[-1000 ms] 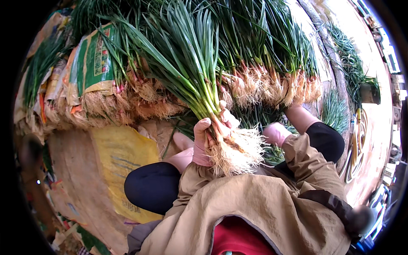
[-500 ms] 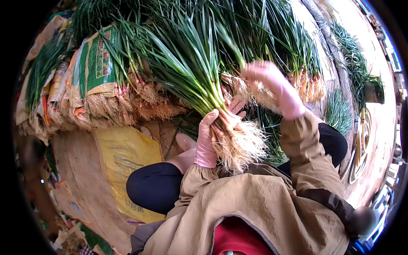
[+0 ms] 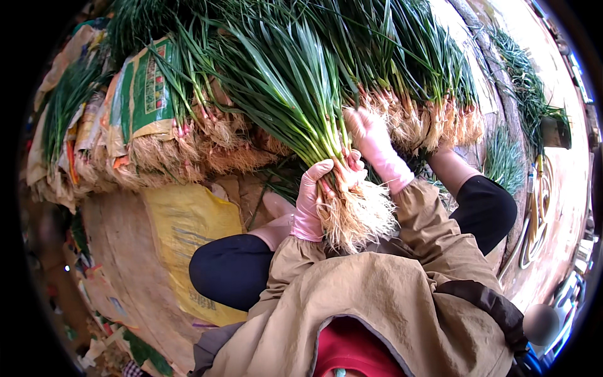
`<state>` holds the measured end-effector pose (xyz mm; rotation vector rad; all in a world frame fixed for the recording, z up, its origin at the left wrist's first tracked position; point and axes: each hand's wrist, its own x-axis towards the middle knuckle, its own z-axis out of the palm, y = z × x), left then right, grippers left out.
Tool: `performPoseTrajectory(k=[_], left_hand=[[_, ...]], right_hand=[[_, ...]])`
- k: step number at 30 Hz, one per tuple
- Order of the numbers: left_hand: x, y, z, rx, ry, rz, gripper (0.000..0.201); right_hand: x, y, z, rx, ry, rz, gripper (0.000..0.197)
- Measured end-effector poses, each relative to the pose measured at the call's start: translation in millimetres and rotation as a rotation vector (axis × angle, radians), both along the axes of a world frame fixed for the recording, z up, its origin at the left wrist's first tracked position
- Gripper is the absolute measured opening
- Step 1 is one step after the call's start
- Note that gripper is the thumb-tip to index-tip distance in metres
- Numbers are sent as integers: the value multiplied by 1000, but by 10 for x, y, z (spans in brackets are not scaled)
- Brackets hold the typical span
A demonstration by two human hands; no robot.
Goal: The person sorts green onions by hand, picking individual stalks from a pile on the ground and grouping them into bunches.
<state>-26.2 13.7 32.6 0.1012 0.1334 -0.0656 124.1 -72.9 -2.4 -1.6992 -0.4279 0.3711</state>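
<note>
Mid-view, above the lap, L hand (image 3: pixel 310 202) is clamped round the lower stems of a bunch (image 3: pixel 314 135) of long green plants, thumb on their L side; pale bulbs & shaggy roots (image 3: pixel 359 220) stick out below the grip, leaves fan up & away twd the top. R hand (image 3: pixel 370 139) is just beside the bunch, on its R side, fingers curled in twd the stems; can't tell if they're closed on a stalk. Beyond both, a big pile (image 3: pixel 418 63) of similar plants lies w/ roots facing the person, leaves pointing away. On the L, a green-and-tan sack (image 3: pixel 149 94) lies among more rooted plants; nearer, a yellow sack (image 3: pixel 182 235) is spread out by the L knee (image 3: pixel 229 270). Far R: coiled pale hose (image 3: pixel 536 217), plus loose greens (image 3: pixel 502 160) nr the pile. Both forearms in tan sleeves (image 3: pixel 433 232); red top (image 3: pixel 352 345) shows at bottom edge.
</note>
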Motion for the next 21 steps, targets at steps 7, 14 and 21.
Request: performPoseTrajectory(k=[7, 14, 21], left_hand=[[-97, 8, 44, 137, 169, 67, 47], [-10, -117, -61, 97, 221, 20, 51], [-79, -31, -283, 198, 422, -60, 35]], right_hand=[[80, -662, -3, -1166, 64, 796, 58], [281, -77, 123, -153, 610, 273, 43], [27, 46, 351, -872, -309, 295, 35]])
